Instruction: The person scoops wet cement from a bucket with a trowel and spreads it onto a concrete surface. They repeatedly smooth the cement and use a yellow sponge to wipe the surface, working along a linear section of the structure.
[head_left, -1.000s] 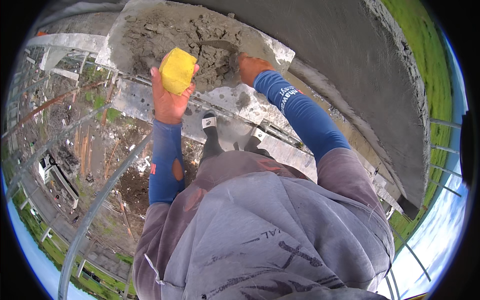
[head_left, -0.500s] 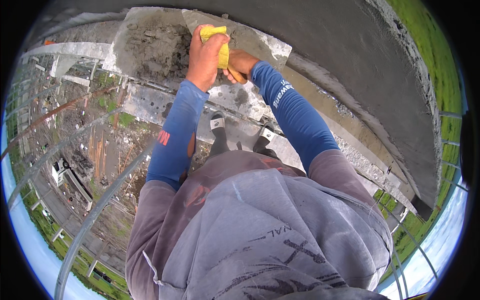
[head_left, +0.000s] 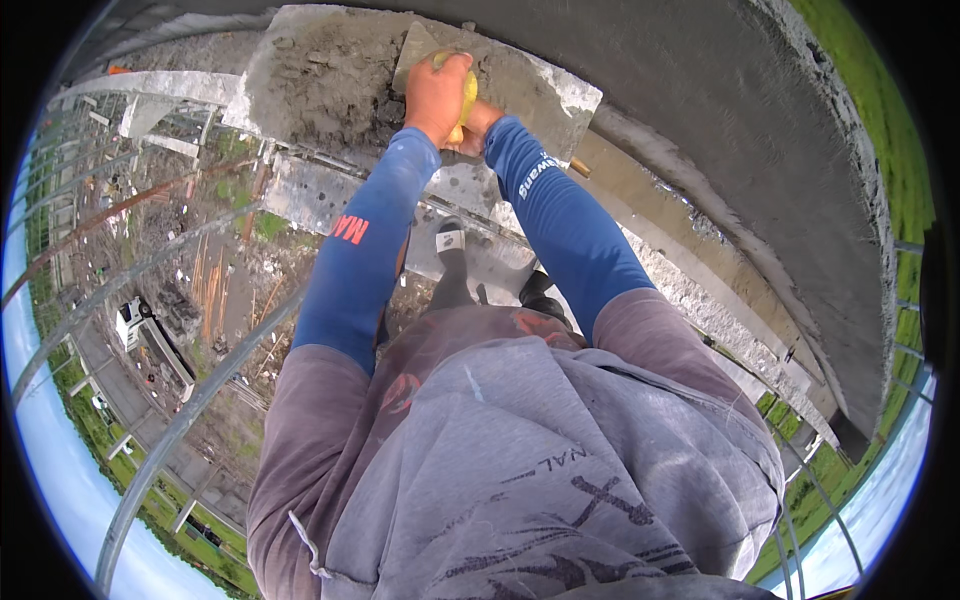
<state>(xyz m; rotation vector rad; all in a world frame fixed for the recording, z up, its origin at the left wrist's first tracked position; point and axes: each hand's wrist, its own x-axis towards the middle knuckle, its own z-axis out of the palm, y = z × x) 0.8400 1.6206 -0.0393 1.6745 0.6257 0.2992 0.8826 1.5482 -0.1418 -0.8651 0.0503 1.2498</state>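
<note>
My left hand (head_left: 437, 100) is closed around a yellow piece (head_left: 469, 98), mostly covered by the fingers; its exact kind is unclear. A grey pointed blade (head_left: 414, 50) shows beside that hand. Close by on the right, my right hand (head_left: 484, 117) is curled low against the yellow piece, its fingers largely hidden behind the left. Both hands are over a pale board (head_left: 582, 95) spread with wet grey mortar (head_left: 325, 75). The tip of a tan wooden handle (head_left: 580, 167) sticks out past my right forearm; what it belongs to is hidden.
A plastered grey wall (head_left: 740, 120) curves along the far and right sides. I stand high up on narrow planks (head_left: 300, 190). Metal scaffold pipes (head_left: 200, 405) cross at the left. Far below lie debris and a white truck (head_left: 135, 325).
My hands have drawn closer together, and the left one has turned over the yellow piece. The wooden handle seen by my right fingers is gone from there; a wooden tip shows past my right forearm.
</note>
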